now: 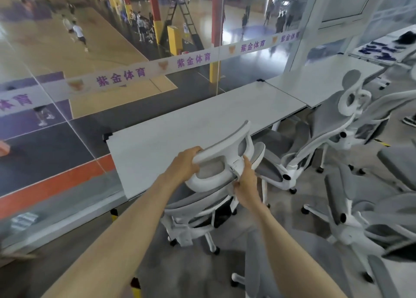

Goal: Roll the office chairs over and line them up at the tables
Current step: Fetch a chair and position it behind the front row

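A white-framed office chair with grey mesh [202, 198] stands with its back toward me at the near end of a long white table [171, 135]. My left hand [184, 162] grips the left end of its headrest [222, 149]. My right hand [245, 185] holds the headrest bracket on the right side. The chair's seat points under the table edge. A second matching chair [315, 140] stands at the same table further right, its seat tucked partly beneath.
A glass wall [90, 95] with a banner strip runs behind the tables, over a sports court below. Another white table [326, 79] adjoins on the right. Several more grey chairs [360, 207] crowd the floor at my right; one chair back [258, 270] is right beneath my forearm.
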Demonstrator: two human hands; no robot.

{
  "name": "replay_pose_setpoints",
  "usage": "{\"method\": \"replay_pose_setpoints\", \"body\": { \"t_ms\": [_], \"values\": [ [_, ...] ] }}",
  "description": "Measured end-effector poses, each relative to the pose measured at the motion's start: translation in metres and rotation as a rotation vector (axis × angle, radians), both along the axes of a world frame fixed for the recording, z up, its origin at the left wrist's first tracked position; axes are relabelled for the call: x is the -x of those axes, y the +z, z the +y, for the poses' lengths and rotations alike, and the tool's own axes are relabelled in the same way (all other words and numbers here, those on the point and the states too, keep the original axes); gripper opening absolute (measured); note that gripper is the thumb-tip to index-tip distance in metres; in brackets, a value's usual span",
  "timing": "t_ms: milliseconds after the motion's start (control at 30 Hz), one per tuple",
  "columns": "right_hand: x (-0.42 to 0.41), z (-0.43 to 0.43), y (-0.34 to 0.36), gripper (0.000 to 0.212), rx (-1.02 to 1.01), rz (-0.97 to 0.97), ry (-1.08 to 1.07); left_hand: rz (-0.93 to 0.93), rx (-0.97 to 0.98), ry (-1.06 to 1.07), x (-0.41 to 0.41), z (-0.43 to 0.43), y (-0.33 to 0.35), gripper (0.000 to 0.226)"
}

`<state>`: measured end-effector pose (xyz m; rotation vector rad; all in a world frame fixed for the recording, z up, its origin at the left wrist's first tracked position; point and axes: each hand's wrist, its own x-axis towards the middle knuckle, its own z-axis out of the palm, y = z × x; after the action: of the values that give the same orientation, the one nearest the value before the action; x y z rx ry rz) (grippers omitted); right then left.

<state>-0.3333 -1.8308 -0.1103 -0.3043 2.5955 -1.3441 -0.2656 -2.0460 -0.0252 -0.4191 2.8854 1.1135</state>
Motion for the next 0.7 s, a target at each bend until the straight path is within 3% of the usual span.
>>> {"method": "replay_pose_setpoints", "body": {
  "t_ms": [300,700],
  "values": [
    [-0.033,-0.064,-0.005,0.098,-0.023,0.131,-0.036,0.076,-0.077,0.090,-0.017,-0.063,-0.008,0.040],
    [-0.034,-0.036,-0.016,0.101,0.139,0.001,-0.083,0.135,-0.077,0.076,-0.027,-0.031,-0.023,0.026]
  ]
}}
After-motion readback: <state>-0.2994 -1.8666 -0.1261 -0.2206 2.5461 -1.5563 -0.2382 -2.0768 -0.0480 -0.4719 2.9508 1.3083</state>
